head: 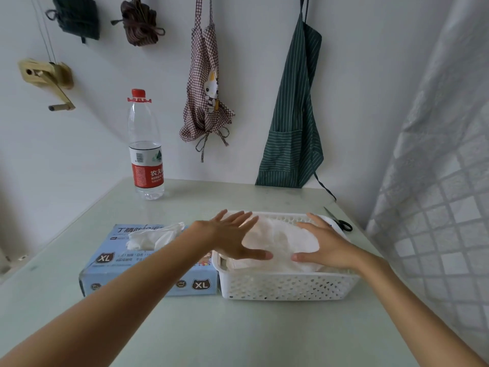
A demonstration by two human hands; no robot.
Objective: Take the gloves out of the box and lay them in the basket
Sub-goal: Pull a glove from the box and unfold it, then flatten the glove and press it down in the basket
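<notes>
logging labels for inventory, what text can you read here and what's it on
"XL": glove box top, left corner.
"XL": box front, right end.
"丁腈": box top, start of a title partly hidden by a glove.
"农夫" and "NONGFU": bottle red label, cut off at the edge.
Small print on both: too blurred to read.

The glove box [111, 260] carries most of the legible print. Its front face shows "XL" in white letters inside a dark cat-head badge at the right, and the top face shows a second "XL" badge of the same kind at the near left corner. Along the far edge of the top face run large dark Chinese characters, beginning "丁腈"; the rest of that line is covered by a glove sticking out of the opening and by a forearm. Smaller lines of print beside the top badge are too fine to read.

The water bottle [145, 144] has a red label with white characters "农夫" and, beneath them, Latin letters starting "NONGFU". A barcode sits on the white band above.
</notes>
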